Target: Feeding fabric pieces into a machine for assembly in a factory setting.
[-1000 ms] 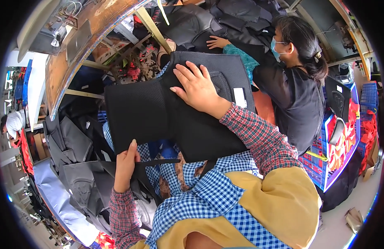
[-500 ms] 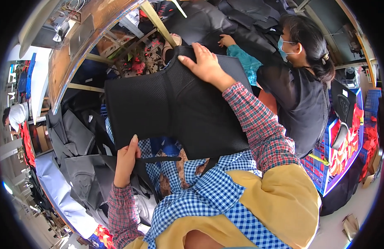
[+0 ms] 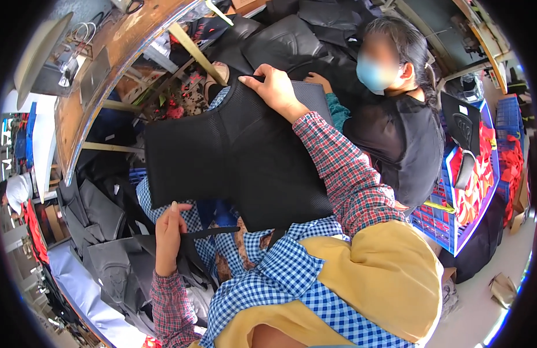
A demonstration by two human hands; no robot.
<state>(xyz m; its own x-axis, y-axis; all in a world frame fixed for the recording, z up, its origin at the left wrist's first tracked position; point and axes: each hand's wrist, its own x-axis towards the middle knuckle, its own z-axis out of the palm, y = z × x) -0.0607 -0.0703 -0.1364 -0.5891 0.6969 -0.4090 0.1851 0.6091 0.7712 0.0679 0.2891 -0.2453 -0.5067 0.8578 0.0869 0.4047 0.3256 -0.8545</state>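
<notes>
A black sewn panel (image 3: 193,153) of ribbed fabric, with curved cut-outs and stitched seams, is spread in front of me above my lap. My right hand (image 3: 275,93) grips its far edge, thumb on the near face and fingers bent over the rim. My left hand (image 3: 170,238) is at the panel's lower left corner, thumb and forefinger apart, with no cloth visibly pinched between them. A thin black strap (image 3: 213,231) runs below the panel, over my blue checked apron (image 3: 291,264).
A co-worker (image 3: 396,139) in a mask sits at the right, one hand on a pile of black pieces (image 3: 286,46). A blue crate (image 3: 439,232) holds red cloth. More black pieces (image 3: 109,264) lie at my left. A wooden table (image 3: 77,116) stands at the far left.
My left hand has loosened from the panel's lower edge and dropped slightly. The panel and right hand have shifted a little left. The co-worker's head has turned toward me.
</notes>
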